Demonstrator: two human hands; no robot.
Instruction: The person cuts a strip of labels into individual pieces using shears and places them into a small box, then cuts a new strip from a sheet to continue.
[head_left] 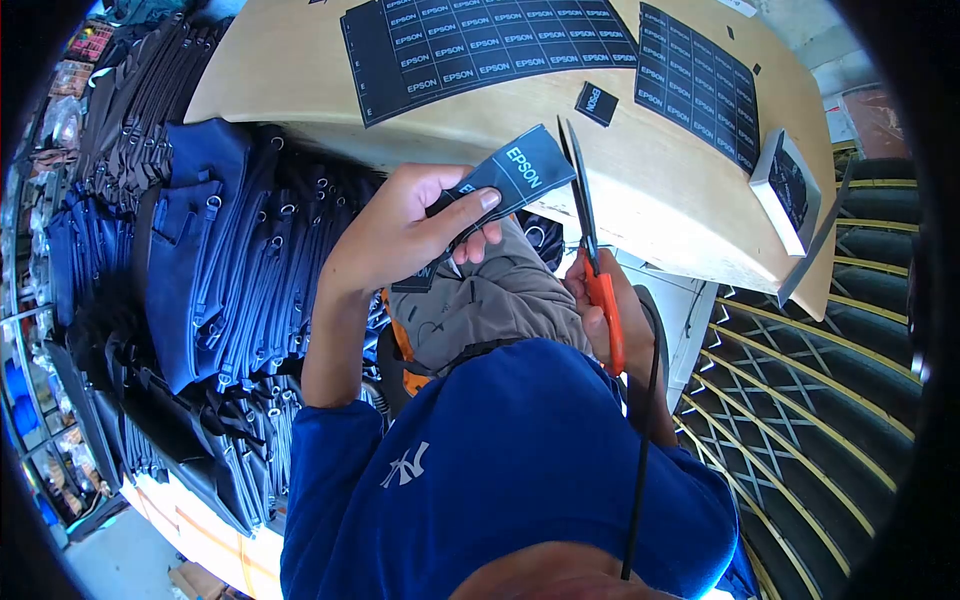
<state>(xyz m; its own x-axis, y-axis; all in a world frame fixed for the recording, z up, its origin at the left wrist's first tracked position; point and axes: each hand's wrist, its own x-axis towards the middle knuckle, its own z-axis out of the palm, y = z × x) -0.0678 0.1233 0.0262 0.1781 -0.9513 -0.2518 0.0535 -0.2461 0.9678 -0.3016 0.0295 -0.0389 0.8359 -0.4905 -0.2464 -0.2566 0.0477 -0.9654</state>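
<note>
My left hand [415,225] pinches a black strip of labels [535,168] printed EPSON in white, thumb on top. The strip's far end points up and right, and its lower end hangs over my lap. In my right hand [630,310] is a pair of scissors [603,300] with orange handles. Their dark blades point upward, slightly parted at the tips, close beside the strip's right end. Just above the blades, a small black EPSON label piece [597,103] lies on the wooden table [480,120].
Large black EPSON sheets [500,45] and a smaller sheet [697,85] lie on the table. A white open box [790,195] with black pieces stands at its right edge. Dark blue bags [230,250] are stacked at left. A folding metal gate [790,400] is at right.
</note>
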